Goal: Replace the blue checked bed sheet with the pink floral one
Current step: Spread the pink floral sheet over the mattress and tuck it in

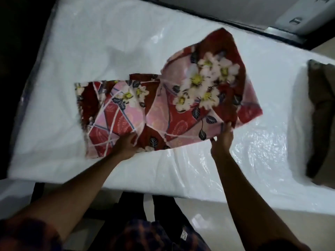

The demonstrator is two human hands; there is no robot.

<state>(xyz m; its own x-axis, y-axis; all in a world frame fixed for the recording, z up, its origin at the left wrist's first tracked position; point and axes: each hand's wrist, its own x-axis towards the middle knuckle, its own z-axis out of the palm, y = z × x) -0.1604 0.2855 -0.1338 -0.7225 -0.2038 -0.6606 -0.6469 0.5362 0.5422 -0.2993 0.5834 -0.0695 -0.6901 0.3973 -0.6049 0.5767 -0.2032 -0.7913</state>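
Pink floral sheet (pixel 163 109) lies part-folded mid-mattress (pixel 90 42), long axis left to right. Mattress bare under glossy plastic. Blue checked sheet not in view, so judged already off.

Left hand (pixel 126 144) at near edge of flat left part, likely anchoring it. Grip blurred: cannot tell pressing from pinching.

Right hand (pixel 222 140) grip pinches near edge of right part, which is raised off mattress, probably to open fold toward brown pillow (pixel 320 115) at right.

Step judged: unfolding. Risk: slick plastic, sheet may slide.
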